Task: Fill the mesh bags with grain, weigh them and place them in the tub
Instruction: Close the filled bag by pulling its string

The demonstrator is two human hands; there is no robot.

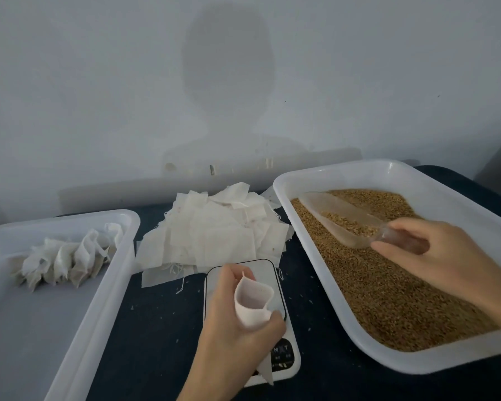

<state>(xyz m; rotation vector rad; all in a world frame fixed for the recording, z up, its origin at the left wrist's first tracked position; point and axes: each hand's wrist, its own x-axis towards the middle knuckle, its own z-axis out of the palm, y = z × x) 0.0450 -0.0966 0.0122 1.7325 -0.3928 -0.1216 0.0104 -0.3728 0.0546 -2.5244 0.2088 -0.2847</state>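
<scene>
My left hand (pixel 232 328) grips an empty white mesh bag (pixel 252 302) with its mouth held open, above the small white scale (pixel 268 273). Over the right tub (pixel 315 175), which is full of brown grain (pixel 388 299), my right hand (pixel 434 253) holds the handle of a clear plastic scoop (pixel 339 218). Some grain lies in the scoop. A pile of flat empty mesh bags (pixel 214 227) lies behind the scale. The left tub (pixel 107 285) holds several filled bags (pixel 67 261) in a row.
Everything stands on a dark blue table (pixel 162 328) strewn with a few stray grains. A pale wall rises close behind it, with the shadow of a person's head on it. The scale's dark control panel (pixel 284 355) faces the near edge.
</scene>
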